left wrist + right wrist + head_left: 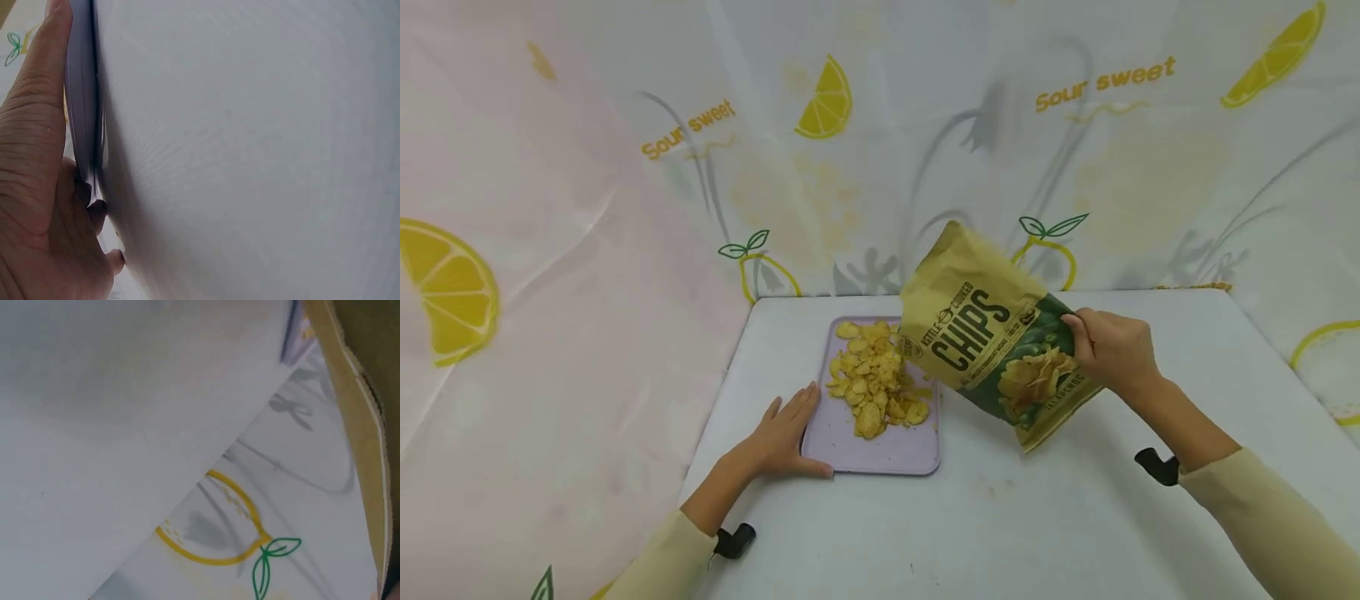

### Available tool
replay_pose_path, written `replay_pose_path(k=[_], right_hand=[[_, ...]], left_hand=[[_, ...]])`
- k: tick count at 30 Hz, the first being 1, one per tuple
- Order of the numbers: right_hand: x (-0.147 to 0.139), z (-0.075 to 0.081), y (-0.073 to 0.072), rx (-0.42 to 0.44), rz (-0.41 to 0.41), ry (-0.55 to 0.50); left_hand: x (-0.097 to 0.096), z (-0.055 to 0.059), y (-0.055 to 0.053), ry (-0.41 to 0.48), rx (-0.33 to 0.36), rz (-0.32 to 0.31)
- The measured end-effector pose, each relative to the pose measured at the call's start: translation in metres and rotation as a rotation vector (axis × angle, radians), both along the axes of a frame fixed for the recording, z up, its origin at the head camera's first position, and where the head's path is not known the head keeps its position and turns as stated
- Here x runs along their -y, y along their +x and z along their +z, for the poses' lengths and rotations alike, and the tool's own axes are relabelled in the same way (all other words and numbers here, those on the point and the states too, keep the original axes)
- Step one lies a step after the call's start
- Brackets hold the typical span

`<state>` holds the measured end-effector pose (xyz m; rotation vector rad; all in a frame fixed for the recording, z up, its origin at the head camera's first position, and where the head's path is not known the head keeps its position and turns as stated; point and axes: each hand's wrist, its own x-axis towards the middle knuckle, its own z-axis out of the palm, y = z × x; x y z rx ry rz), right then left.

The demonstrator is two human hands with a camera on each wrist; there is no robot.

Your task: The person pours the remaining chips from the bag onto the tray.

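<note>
In the head view a yellow and green bag of chips [970, 333] hangs tilted in the air, its left end over the right side of a lilac tray [880, 456]. My right hand [1116, 350] grips the bag at its right edge. A heap of potato chips [868, 375] lies on the tray. Against the tray's left edge rests my left hand [781, 437], fingers spread and thumb at the near left corner. The left wrist view shows that hand close up beside the tray's side wall [82, 94]. Only the bag's brown edge [359, 437] shows in the right wrist view.
The tray stands on a white table [1015, 517]. Behind and around it hangs a pale cloth [895, 167] printed with lemons and words. A black strap end [735, 542] sticks out by the left wrist, and another black piece [1157, 467] by the right.
</note>
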<state>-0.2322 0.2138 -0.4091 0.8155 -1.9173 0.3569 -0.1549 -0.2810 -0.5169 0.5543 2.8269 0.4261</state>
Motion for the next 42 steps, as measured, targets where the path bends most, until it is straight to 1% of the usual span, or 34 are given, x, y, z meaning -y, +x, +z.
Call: replay_pose_path(k=[2,4,6,9,11,15,17,20,22,26,29,33,34,36,40,42], right_hand=[[0.003,0.0,0.001,0.01,0.015,0.047],[0.004,-0.003,0.002,0.024,0.023,0.083],[0.003,-0.006,0.004,0.035,0.017,0.097],[0.0,-0.008,0.003,0.049,0.008,0.104],[0.0,-0.005,0.002,0.047,0.003,0.103],[0.002,0.0,0.001,0.033,-0.006,0.053],[0.005,0.002,0.0,0.028,-0.002,0.067],[0.009,0.004,0.002,0.016,0.014,0.118],[0.011,0.005,0.003,0.012,0.02,0.128],[0.012,0.005,0.004,0.016,0.021,0.108],[0.01,0.004,0.004,0.017,0.002,0.098],[0.006,0.003,0.002,0.009,-0.021,0.013],[0.005,0.003,0.001,0.012,-0.019,0.009],[0.005,0.003,0.0,0.02,-0.007,0.018],[0.004,-0.001,0.0,0.019,0.001,0.092],[0.004,-0.003,0.001,0.013,-0.003,0.085]], left_hand=[[0.001,0.0,-0.001,0.006,0.0,0.006],[0.0,0.0,0.0,0.011,0.007,0.008],[-0.001,-0.002,0.0,0.009,0.006,0.004],[-0.003,-0.001,-0.001,0.009,0.005,0.001],[-0.003,0.0,-0.002,0.004,0.001,0.0],[-0.002,0.001,-0.002,-0.006,0.005,0.001],[-0.001,0.001,-0.001,-0.007,0.004,0.003],[-0.001,0.0,-0.001,0.002,0.005,0.002],[-0.001,0.0,0.0,0.006,0.003,0.0],[-0.003,-0.001,0.001,0.007,0.002,0.002],[-0.002,-0.001,0.001,0.004,0.0,0.003],[-0.002,0.0,0.0,0.005,-0.003,-0.006],[-0.001,0.001,0.0,0.01,-0.005,-0.005],[0.0,0.002,-0.001,0.006,-0.009,-0.002],[0.0,0.004,-0.001,0.003,-0.006,-0.003],[0.0,0.004,-0.001,-0.002,-0.004,-0.009]])
